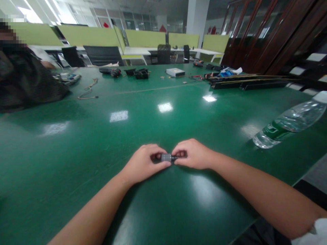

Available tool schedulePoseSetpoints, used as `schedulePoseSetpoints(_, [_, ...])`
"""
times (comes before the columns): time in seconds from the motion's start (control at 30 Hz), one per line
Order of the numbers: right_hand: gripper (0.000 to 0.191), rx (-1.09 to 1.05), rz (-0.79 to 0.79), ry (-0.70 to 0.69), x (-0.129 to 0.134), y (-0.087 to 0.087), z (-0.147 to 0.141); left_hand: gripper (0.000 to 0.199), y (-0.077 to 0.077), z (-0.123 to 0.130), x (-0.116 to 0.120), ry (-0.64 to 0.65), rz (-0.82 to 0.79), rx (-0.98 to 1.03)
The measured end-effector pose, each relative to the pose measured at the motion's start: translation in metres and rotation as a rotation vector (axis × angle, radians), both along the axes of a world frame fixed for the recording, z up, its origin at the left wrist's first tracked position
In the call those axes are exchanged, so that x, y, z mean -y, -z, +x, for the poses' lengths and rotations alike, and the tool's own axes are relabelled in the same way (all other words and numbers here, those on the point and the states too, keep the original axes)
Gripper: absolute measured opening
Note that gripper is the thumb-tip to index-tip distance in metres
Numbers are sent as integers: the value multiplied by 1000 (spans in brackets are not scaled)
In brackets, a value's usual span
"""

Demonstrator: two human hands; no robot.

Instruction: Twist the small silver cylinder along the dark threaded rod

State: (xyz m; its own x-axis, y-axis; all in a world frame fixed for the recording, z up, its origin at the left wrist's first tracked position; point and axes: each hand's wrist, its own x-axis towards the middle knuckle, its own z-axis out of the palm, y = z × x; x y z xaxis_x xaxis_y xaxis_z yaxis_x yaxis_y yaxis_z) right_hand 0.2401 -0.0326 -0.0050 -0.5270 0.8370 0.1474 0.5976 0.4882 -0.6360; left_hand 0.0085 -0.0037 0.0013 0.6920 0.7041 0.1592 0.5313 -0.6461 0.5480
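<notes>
Low over the green table (143, 129), a small cylinder (166, 157) with a grey body and a dark, narrower right end lies level between my hands. My left hand (143, 163) closes on its grey body, thumb in front and fingers behind. At the dark end, my right hand (195, 154) pinches with thumb and fingertips, partly covering it. Both hands are close together, their fingertips almost meeting. What kind of thing the cylinder is I cannot make out, nor whether it touches the tabletop.
A clear water bottle (283, 127) with a green label stands at the right. Along the far edge lie a white box (175, 72), a thin cable (89, 89), black parts (141, 73) and long dark rails (250, 81). A dark mesh bag (28, 78) sits far left, beside a person.
</notes>
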Motion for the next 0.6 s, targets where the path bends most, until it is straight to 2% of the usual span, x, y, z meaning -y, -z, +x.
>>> schedulePoseSetpoints(0.33, [15, 3, 8, -17, 2, -4, 1, 22, -4, 1, 2, 12, 29, 4])
schedulePoseSetpoints(0.6, [14, 27, 50, -26, 1, -2, 3, 24, 0, 1, 3, -15, -20, 15])
